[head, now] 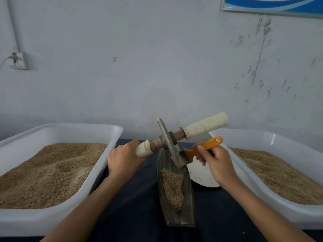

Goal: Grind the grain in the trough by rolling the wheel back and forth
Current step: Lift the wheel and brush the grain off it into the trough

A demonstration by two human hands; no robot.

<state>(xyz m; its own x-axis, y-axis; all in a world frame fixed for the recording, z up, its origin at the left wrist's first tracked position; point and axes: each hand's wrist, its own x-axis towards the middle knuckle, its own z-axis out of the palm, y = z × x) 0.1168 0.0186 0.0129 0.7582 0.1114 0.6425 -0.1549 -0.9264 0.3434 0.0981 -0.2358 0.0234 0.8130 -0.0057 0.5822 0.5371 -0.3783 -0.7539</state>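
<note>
- Holding the wheel (167, 138) tilted above the far end of the trough (175, 194), at the middle of the frame, my left hand (125, 158) has its grip curled round the cloth-wrapped left end of the axle (185, 134).
- My right hand (215, 162) pinches the orange handle of a brush (197, 151); its bristles touch the lower edge of the wheel.
- The axle's right end, wrapped in pale cloth, points to the upper right, free of any hand.
- The grain (173, 187) lies heaped in the trough's near half, just below the wheel.
- The trough stands on the dark counter (138, 198), between two white tubs: left tub (97, 173), right tub (248, 182), both with grain inside.
- A white plate (201, 175) sits beside the trough, under my right hand.
</note>
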